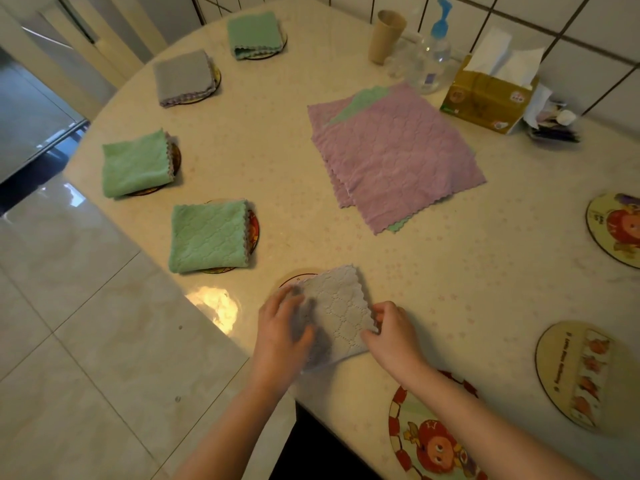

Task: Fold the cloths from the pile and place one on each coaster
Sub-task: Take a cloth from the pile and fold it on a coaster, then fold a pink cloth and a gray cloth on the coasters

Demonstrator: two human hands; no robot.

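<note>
Your left hand point(284, 320) lay flat on the left part of a folded grey cloth point(341, 315), fingers spread and pressing it down, not clenched. Your right hand point(389, 329) pinched the right edge of the same cloth between thumb and fingers. This cloth was at the near edge of the desk point(450, 258), and its far left corner covered a part of a coaster point(294, 276) at 11 o'clock from your hands.

The pile of open cloths point(398, 154) was at 1 o'clock from the hands, well apart, with a purple one on top and green corners showing under it. Four folded cloths already rested on coasters along the left rim of the desk: a green one point(207, 235) nearest, then another green one point(136, 162), a grey one point(183, 77), and a green one point(254, 34) farthest.

Three coasters were bare: one point(429, 441) under your right forearm, one point(581, 375) at 3 o'clock, one point(616, 226) at 2 o'clock. A tissue box point(485, 98) stood behind the pile.
</note>
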